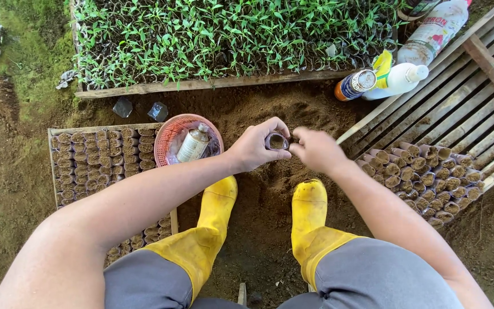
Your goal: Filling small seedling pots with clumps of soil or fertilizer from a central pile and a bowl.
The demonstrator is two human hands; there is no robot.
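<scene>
Above the soil heap [270, 189] between the yellow boots [310, 217], the left hand [254, 147] is clamped round a small seedling pot [277, 141] while the right hand [317, 150] pinches at its rim; a loose grip could spill its soil.

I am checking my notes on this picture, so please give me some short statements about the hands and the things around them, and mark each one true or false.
1. The left hand holds a small soil-filled pot. True.
2. The right hand rests on a yellow boot. False: it is at the small pot, above the soil.
3. A pink basket with a bottle inside sits left of the hands. True.
4. The seedling tray at the top is bare soil. False: it is full of green seedlings.
5. The person wears red boots. False: both boots are yellow.
</scene>
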